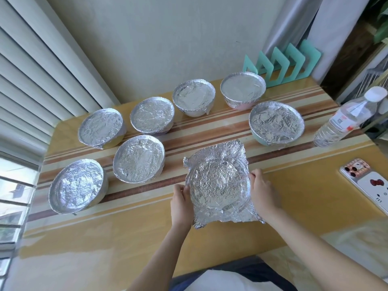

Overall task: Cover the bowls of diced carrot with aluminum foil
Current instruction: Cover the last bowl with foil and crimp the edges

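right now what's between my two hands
The foil-draped bowl sits between the left hand and the right hand, both holding its sides; the head view shows it.

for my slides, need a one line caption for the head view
Left hand and right hand grip foil laid over the last bowl, beside seven covered bowls.

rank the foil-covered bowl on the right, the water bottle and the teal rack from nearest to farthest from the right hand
From the right hand, which grips the foil sheet:
1. The foil-covered bowl, just beyond it, slightly right.
2. The water bottle, farther off to the right.
3. The teal rack, farthest back, right of centre.
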A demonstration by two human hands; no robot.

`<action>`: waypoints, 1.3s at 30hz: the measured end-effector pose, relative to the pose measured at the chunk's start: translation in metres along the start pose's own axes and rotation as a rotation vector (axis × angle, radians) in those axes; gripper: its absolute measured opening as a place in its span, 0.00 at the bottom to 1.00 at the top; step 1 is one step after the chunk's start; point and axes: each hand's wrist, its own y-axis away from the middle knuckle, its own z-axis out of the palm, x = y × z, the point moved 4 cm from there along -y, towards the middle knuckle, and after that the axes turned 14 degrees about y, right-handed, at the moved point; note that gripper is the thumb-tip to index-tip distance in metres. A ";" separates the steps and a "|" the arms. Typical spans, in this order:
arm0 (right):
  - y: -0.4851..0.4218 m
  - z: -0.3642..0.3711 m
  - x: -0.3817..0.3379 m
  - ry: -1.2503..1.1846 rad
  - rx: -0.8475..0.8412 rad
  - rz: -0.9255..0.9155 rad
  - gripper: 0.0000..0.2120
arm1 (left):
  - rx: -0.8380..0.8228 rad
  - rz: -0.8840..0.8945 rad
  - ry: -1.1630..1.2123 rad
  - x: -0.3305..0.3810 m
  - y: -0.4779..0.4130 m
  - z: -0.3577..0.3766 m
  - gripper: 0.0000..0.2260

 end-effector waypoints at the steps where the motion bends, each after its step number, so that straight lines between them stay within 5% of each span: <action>1: 0.000 0.001 0.001 -0.002 -0.001 0.002 0.13 | -0.005 -0.001 0.009 -0.001 -0.001 0.001 0.10; 8: -0.002 0.004 0.001 -0.022 -0.008 -0.020 0.12 | -0.018 0.019 0.002 -0.001 -0.002 0.001 0.09; 16: -0.003 0.003 0.001 -0.029 -0.012 -0.034 0.13 | 0.093 0.279 -0.177 0.039 0.014 -0.001 0.06; 20: -0.003 0.004 0.000 -0.033 -0.006 -0.040 0.14 | -0.126 0.557 -0.269 0.075 0.019 0.013 0.05; 25: -0.003 0.002 -0.001 -0.003 -0.012 -0.035 0.13 | -0.483 0.493 -0.839 0.075 0.015 0.052 0.26; 32: -0.001 0.001 0.000 -0.005 0.021 -0.057 0.12 | -0.388 0.603 -1.128 0.021 -0.010 0.069 0.26; 36: 0.003 -0.012 -0.011 0.108 0.268 -0.154 0.06 | -0.335 0.644 -1.102 0.018 -0.008 0.070 0.26; 39: 0.006 -0.015 -0.041 0.090 0.432 -0.473 0.20 | -0.336 0.640 -1.067 0.017 -0.009 0.069 0.25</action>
